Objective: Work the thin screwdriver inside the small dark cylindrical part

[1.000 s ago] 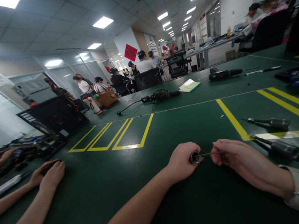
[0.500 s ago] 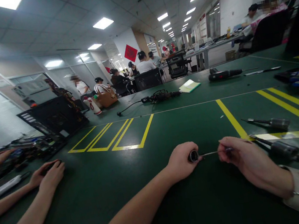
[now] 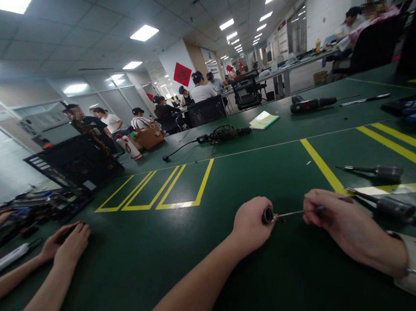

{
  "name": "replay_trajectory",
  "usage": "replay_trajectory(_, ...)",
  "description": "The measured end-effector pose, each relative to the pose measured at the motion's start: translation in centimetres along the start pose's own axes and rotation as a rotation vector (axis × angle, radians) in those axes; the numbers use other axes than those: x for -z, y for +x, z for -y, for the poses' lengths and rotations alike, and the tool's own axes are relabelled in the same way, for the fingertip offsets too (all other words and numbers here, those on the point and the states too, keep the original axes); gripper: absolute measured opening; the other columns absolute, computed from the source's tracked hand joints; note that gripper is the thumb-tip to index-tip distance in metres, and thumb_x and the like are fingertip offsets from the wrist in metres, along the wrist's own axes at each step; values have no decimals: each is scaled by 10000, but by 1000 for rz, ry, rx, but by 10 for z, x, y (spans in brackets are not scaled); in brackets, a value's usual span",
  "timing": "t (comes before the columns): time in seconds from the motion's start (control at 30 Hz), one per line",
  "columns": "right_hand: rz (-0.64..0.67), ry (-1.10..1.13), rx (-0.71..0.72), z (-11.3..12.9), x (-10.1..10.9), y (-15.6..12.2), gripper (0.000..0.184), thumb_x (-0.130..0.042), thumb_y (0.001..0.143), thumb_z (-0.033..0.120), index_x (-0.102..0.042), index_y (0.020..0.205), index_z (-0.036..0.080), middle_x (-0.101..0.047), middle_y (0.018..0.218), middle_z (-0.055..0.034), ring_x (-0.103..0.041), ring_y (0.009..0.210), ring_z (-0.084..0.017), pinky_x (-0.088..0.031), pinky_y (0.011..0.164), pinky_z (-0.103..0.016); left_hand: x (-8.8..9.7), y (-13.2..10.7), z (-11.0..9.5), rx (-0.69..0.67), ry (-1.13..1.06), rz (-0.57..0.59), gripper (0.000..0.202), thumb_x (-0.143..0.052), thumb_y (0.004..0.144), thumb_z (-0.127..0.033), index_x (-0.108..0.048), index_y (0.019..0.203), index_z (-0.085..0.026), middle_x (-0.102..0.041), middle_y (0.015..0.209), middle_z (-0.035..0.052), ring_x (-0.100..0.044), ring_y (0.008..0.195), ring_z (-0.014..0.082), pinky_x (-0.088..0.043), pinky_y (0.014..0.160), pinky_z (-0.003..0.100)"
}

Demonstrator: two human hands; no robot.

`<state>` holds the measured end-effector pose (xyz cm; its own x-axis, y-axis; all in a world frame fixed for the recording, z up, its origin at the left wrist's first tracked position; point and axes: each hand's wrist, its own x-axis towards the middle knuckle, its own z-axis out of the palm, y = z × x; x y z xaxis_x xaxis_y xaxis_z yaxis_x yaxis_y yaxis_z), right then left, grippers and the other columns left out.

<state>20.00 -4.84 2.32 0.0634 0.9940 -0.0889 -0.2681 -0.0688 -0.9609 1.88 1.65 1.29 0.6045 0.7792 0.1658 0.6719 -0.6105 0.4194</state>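
Observation:
My left hand (image 3: pixel 253 225) is closed around a dark cylindrical part with a round, ring-like open end (image 3: pixel 267 215). From the right, a thin metal shaft (image 3: pixel 293 213) reaches to the side of that part. My right hand (image 3: pixel 333 216) pinches the shaft's other end, apparently a slim screwdriver whose handle is mostly hidden by the fingers. A pale watch band circles my right wrist. Beyond that hand lie two dark cylindrical parts with thin shafts, a farther one (image 3: pixel 388 172) and a nearer one (image 3: pixel 396 207). Both hands are low over the green tabletop (image 3: pixel 212 272).
At the left, a co-worker's hands (image 3: pixel 71 243) hold something dark beside a white tool (image 3: pixel 2 265). Toward the back lie a cable bundle (image 3: pixel 224 134), a notepad (image 3: pixel 264 119), a power screwdriver (image 3: pixel 312 104) and a pen (image 3: pixel 365 100). Yellow tape (image 3: pixel 320 165) marks the table.
My left hand and the part have shifted very slightly left; the shaft still reaches to it. In the background, a person in dark clothing has come into view at the left.

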Motion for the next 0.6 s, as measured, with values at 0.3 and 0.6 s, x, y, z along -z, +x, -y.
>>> replay_trajectory(0.3, 58, -176, 92, -5, -3, -9, 294, -540, 820, 402, -582, 591, 223, -535, 587, 17, -472, 617, -175, -353, 615, -321, -1, -3, -5, -36, 211, -11, 57, -535, 825, -245, -538, 844, -192, -571, 796, -4, -512, 702, 143, -355, 593, 250)
replay_trajectory(0.6, 33, -313, 124, -7, -1, -9, 322, -530, 825, 397, -571, 557, 223, -524, 568, 15, -472, 594, -176, -340, 590, -320, -2, -3, -5, -64, 254, -10, 76, -512, 843, -263, -524, 833, -190, -570, 800, 1, -517, 710, 146, -360, 601, 255)
